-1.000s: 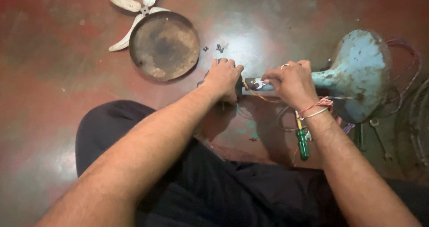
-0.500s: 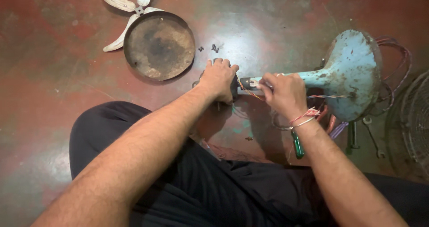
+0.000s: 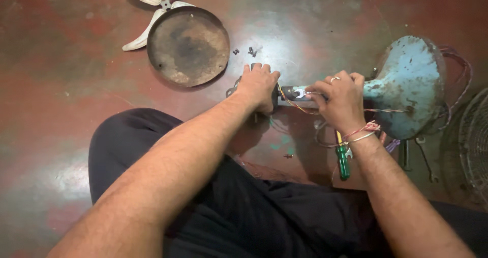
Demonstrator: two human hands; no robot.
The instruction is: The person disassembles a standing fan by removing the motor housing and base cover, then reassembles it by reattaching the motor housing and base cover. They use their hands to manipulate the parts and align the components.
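At the centre of the frame the left hand (image 3: pixel 259 85) was clenched over the end of a dark metal part, most of it hidden under the fingers, so what exactly it gripped could not be told. Just to its right the right hand (image 3: pixel 339 99) was closed around the grey stem (image 3: pixel 297 93) of a pale blue fan base (image 3: pixel 412 85), which lay on its side at the right of the frame; thin coloured wires (image 3: pixel 292 104) ran out between the two hands and trailed along the stem toward the base. The fan looked well into being taken apart: its cream blade set (image 3: pixel 147 14) lay loose at the upper left, a round rusty cover (image 3: pixel 189 45) lay beside it, and a few small dark screws (image 3: pixel 250 50) sat on the red floor (image 3: pixel 61 85) just above the left hand. What seemed left was the joint between the hands, where stem and wires were not yet separated. A green-handled screwdriver (image 3: pixel 343 162) lay unused below the right wrist, and a wire grille (image 3: pixel 475 146) showed at the right edge.
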